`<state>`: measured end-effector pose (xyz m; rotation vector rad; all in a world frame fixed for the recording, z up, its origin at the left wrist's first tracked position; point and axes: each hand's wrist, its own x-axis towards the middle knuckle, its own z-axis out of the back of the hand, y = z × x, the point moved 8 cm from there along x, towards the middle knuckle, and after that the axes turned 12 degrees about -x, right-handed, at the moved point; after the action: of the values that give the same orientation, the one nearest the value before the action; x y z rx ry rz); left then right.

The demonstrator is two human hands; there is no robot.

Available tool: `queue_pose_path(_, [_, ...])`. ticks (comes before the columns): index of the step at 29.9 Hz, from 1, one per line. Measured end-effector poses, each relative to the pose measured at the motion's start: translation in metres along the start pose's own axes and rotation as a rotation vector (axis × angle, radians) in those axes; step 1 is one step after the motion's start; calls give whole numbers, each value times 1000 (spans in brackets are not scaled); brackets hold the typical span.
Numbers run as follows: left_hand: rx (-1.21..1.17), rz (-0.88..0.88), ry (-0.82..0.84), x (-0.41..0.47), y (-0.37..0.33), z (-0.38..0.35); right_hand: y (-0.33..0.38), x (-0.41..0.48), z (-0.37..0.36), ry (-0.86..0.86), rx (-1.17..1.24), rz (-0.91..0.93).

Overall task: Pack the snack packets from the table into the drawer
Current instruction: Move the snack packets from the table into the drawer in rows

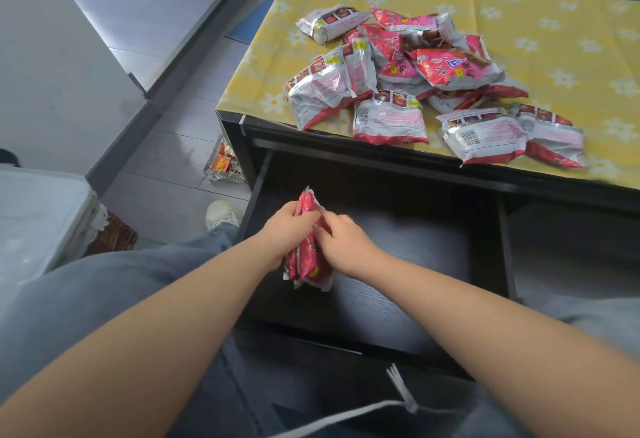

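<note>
Several red, pink and silver snack packets (408,80) lie in a loose heap on the table's yellow flowered cloth (540,11). Below the table's front edge a black drawer (398,264) stands pulled out, its dark bottom bare apart from what I hold. My left hand (289,229) and my right hand (341,241) both grip a small bunch of red packets (308,257) standing on edge at the drawer's left side. The left hand holds their left face, the right hand pinches them from the right.
A glass dish with small wrapped items (223,162) sits on the grey floor left of the table. My shoe (221,214) and grey trouser legs are beside the drawer. A white covered seat (38,215) stands at the left. A white drawstring (401,392) hangs near the bottom.
</note>
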<state>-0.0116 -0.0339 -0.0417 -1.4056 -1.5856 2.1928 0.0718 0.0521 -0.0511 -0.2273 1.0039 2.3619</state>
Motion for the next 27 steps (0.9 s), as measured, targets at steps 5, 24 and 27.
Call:
queue_pose_path(5, [130, 199, 88, 0, 45, -4, -22, -10, -41, 198, 131, -183])
queue_pose_path(24, [1060, 148, 105, 7, 8, 30, -14, -17, -95, 271, 408, -181])
queue_pose_path(27, [1301, 70, 45, 12, -8, 46, 1, -9, -109, 267, 416, -135])
